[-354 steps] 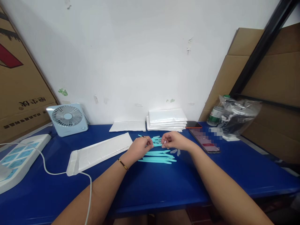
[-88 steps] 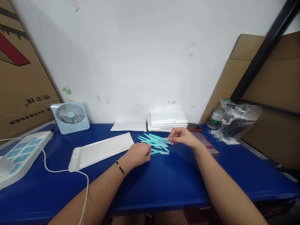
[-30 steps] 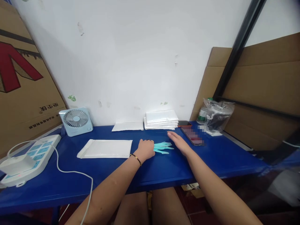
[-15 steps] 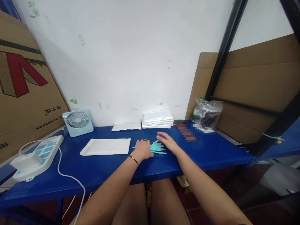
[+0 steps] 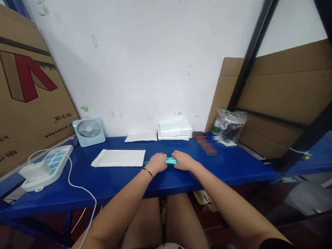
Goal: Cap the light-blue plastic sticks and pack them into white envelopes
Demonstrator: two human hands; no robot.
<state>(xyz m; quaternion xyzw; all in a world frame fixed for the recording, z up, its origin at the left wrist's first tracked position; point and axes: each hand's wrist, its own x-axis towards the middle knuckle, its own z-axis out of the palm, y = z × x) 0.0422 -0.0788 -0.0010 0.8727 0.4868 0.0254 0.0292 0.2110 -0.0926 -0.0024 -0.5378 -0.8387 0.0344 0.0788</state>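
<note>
A bundle of thin turquoise sticks lies low over the blue table, between my two hands. My left hand is closed around its left part, and a few thin tips poke out on that side. My right hand has its fingers closed over the right end. Most of the bundle is hidden under the fingers, so the exact kind of stick cannot be made out. Left of my hands a white padded envelope lies flat.
At the wall stand a stack of white envelopes and one flat envelope. A phone, a bottle and a bagged item are to the right. Left are a small fan, a power strip and its cable.
My right hand has come down and left from beside the turquoise sticks and closed on their right end. The fanned-out ends are now drawn together. My left hand keeps its hold.
</note>
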